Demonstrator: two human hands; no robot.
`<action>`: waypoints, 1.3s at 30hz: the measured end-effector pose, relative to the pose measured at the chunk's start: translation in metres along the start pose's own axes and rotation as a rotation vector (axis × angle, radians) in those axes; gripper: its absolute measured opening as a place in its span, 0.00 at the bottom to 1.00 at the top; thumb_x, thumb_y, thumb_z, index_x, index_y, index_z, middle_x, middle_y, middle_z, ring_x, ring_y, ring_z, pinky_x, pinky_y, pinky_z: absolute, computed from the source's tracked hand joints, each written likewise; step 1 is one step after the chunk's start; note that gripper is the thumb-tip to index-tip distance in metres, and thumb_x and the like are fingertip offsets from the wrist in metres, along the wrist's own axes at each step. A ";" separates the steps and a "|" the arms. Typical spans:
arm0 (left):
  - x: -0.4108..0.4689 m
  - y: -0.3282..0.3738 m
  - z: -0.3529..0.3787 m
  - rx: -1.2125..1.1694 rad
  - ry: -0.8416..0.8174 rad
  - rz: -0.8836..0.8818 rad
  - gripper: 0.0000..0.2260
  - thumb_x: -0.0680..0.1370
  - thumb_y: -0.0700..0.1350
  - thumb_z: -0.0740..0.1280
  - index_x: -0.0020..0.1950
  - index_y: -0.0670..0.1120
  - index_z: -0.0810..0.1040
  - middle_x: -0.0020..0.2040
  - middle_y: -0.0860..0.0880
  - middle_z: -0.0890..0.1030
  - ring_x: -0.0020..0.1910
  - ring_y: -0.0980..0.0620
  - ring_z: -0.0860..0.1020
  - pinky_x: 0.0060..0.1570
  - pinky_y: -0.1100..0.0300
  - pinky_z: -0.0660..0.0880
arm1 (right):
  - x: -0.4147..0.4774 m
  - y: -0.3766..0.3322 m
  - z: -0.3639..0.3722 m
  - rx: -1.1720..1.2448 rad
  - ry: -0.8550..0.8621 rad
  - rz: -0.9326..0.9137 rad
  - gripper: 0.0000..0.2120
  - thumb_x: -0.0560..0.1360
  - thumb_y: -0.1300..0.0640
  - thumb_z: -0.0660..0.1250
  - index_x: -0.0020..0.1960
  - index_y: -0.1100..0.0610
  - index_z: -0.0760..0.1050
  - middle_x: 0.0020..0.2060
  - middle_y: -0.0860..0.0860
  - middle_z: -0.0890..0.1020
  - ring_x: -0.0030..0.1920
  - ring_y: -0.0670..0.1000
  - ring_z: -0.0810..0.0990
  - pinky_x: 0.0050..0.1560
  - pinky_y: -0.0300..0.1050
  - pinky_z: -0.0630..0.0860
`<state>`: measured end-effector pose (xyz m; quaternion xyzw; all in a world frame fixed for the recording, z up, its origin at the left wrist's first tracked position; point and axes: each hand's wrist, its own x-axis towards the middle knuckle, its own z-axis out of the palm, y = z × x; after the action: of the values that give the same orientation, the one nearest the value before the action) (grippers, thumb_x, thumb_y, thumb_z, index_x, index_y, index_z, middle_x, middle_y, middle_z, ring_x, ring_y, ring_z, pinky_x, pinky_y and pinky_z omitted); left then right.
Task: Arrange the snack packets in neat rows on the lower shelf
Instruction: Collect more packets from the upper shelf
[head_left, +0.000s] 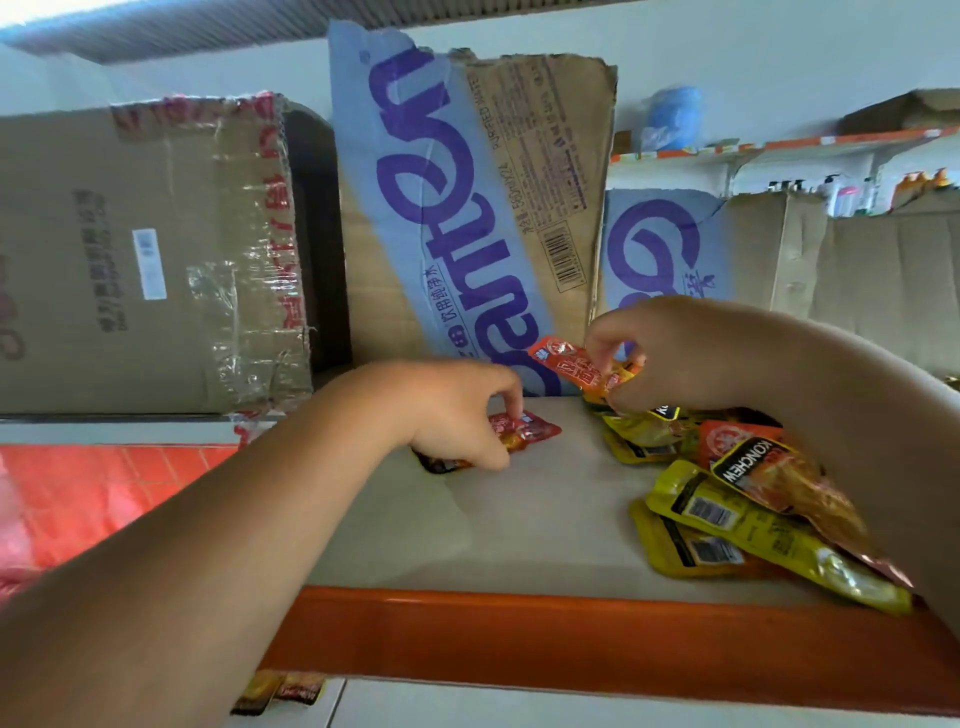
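Row-building is beginning on the pale lower shelf (519, 525), left hand (462, 415) pinching a flat red foil snack packet (537, 431), right hand (675, 353) pinching an orange foil packet (571, 366) above the jumbled yellow-and-orange pile (727, 514), best laid edge-to-edge alongside.

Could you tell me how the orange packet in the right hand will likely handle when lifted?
Probably floppy: the orange packet looks bent where the right hand pinches it. Likely light, since a pinch alone holds it up. Its glossy film may be slippery.

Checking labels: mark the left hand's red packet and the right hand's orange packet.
red packet (538, 431): head view, exposed right corner.
orange packet (565, 364): head view, printed upper face.
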<state>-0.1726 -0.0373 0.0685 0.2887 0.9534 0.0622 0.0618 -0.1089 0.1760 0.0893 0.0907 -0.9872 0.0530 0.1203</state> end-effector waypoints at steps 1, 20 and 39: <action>-0.008 -0.009 0.001 -0.061 0.054 0.007 0.19 0.73 0.49 0.74 0.60 0.61 0.73 0.57 0.55 0.78 0.53 0.52 0.79 0.56 0.49 0.80 | 0.000 -0.006 -0.003 -0.012 -0.001 -0.012 0.10 0.71 0.48 0.73 0.49 0.42 0.75 0.46 0.42 0.76 0.47 0.47 0.76 0.49 0.49 0.76; -0.166 -0.175 0.035 -0.471 0.722 0.008 0.14 0.68 0.46 0.78 0.50 0.56 0.79 0.42 0.58 0.83 0.41 0.59 0.81 0.40 0.61 0.75 | -0.010 -0.228 0.053 0.279 0.280 0.008 0.08 0.68 0.51 0.76 0.44 0.48 0.78 0.40 0.46 0.81 0.35 0.43 0.78 0.36 0.42 0.74; -0.329 -0.403 0.101 -0.407 0.948 -0.253 0.15 0.72 0.45 0.78 0.56 0.50 0.81 0.52 0.51 0.81 0.49 0.53 0.78 0.40 0.76 0.68 | 0.042 -0.487 0.179 0.566 0.150 -0.111 0.07 0.71 0.54 0.73 0.42 0.49 0.74 0.38 0.48 0.81 0.34 0.50 0.80 0.32 0.44 0.72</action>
<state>-0.1041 -0.5458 -0.0660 0.0937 0.8727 0.3617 -0.3141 -0.0962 -0.3302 -0.0327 0.1701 -0.9151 0.3261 0.1653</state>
